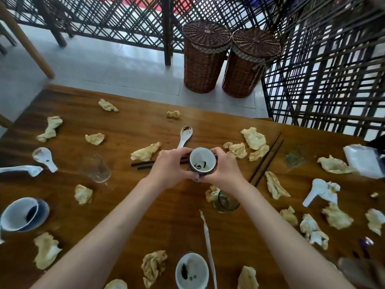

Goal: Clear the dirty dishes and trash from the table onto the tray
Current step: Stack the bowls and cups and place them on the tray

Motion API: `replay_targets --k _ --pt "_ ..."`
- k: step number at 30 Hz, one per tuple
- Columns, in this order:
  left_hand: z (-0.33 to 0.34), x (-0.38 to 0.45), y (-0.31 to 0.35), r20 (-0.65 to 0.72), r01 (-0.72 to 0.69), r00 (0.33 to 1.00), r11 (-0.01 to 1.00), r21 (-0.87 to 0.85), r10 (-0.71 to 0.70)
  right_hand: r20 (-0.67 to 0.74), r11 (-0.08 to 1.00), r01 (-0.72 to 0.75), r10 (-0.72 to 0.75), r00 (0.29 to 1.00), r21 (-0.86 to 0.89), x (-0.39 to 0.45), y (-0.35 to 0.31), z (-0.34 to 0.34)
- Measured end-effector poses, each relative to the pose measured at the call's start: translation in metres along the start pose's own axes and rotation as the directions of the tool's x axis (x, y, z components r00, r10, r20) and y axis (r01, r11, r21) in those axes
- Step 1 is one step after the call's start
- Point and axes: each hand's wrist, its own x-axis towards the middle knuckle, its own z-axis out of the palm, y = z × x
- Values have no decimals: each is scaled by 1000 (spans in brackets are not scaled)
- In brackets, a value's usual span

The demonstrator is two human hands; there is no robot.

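Both my hands hold one small cup [202, 160], dark blue outside and white inside, with dark dregs at its bottom. My left hand [173, 165] grips its left side and my right hand [221, 166] grips its right side, above the middle of the wooden table [129, 122]. Several crumpled yellowish napkins, such as a napkin [253, 137], lie scattered over the table. A white spoon [184, 135] lies just beyond the cup, and black chopsticks [143, 165] lie partly under my left hand. No tray is in view.
A tipped bowl on a saucer [19, 213] sits at the left edge, another dirty bowl [191, 270] near the front. Clear glasses [96, 167] [226, 202], brown chopsticks [267, 159], more spoons [44, 156] and a white packet [363, 159] are around. Two wicker baskets [205, 59] stand beyond the table.
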Motion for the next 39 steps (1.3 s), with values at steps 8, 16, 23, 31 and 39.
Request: replay_targets --k 8,16,23,31,39 --pt "0 -2 -1 22 2 1000 998 -56 0 42 1000 -17 18 999 -15 2 -1 -1" --pt "0 -2 0 23 -22 999 998 -60 23 57 999 -37 37 998 7 2 -4 0" --pt "-5 -14 -10 32 0 999 998 -65 2 43 997 -74 74 996 -8 -4 -1 -4" --pt "-9 -61 -22 35 74 997 997 -17 -73 -104 996 -28 19 994 -83 -42 -16 -14" --pt "14 -148 -25 163 79 983 996 51 -86 -226 976 196 -213 951 -93 -145 -21 7"
